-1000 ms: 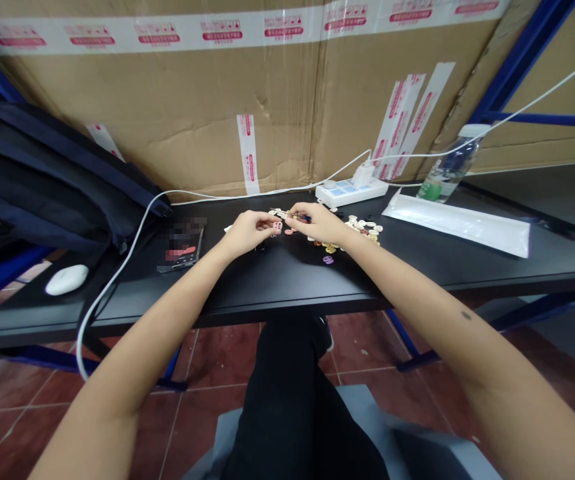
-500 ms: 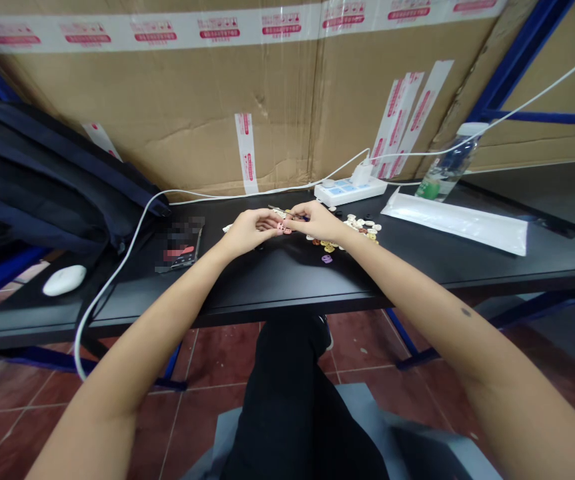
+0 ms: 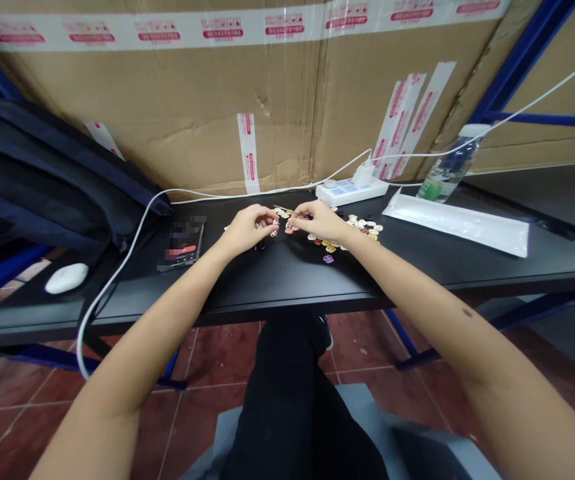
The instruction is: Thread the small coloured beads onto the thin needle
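My left hand (image 3: 251, 229) pinches small pink buttons (image 3: 275, 229) between thumb and fingertips, just above the black table. Close by on the right, my right hand (image 3: 317, 222) is closed around a thin, dark, stick-like tool (image 3: 283, 209) that points left; its exact kind is too small to tell. More pink buttons (image 3: 291, 229) show by the right thumb; whether the thumb holds them I cannot tell. Beneath and beyond the right hand lies a loose spread of cream and yellow buttons (image 3: 365, 225). A purple button (image 3: 328, 259) lies nearer the front edge.
A white power strip (image 3: 350, 192) with a plugged-in cable stands at the back. To the right are a white packet (image 3: 460, 221) and a water bottle (image 3: 450, 170). At left sit a backpack (image 3: 52, 167), a white mouse (image 3: 66, 278) and a dark flat packet (image 3: 185, 245).
My hands have moved apart; they were touching around the pink buttons. Some pink buttons are now in the left fingers, with others beside the right thumb.
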`<state>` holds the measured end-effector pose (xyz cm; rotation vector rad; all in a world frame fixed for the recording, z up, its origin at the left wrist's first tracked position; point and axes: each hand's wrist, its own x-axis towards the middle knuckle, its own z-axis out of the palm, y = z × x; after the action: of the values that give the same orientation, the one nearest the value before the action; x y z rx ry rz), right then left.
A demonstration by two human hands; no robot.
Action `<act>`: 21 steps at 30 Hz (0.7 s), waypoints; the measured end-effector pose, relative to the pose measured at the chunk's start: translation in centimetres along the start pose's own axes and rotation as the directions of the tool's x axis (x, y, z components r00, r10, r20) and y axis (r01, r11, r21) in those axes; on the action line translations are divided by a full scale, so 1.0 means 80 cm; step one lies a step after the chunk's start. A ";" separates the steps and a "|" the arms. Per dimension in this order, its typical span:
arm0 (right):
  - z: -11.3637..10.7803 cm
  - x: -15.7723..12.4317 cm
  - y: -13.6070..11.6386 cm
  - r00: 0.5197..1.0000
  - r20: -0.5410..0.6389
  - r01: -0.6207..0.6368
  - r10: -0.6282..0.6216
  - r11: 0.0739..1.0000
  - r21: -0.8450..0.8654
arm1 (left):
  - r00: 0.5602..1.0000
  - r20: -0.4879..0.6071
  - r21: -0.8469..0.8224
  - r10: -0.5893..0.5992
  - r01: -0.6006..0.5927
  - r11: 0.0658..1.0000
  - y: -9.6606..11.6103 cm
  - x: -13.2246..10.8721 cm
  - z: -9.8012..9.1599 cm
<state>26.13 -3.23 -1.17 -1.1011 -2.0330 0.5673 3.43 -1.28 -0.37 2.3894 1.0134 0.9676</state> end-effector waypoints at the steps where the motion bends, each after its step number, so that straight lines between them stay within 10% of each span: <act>1: -0.001 0.000 0.000 1.000 -0.004 -0.004 0.004 1.000 -0.025 | 1.000 -0.009 0.057 -0.002 0.002 0.998 -0.002 0.000 -0.001; 21: -0.010 -0.008 -0.023 0.973 0.120 -0.147 0.195 0.934 -0.326 | 0.988 0.148 0.163 -0.035 0.010 0.987 -0.011 0.002 0.001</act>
<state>26.02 -4.78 0.32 -1.4760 -2.2255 0.4301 3.15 -0.56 -0.89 2.5318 1.0966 0.7077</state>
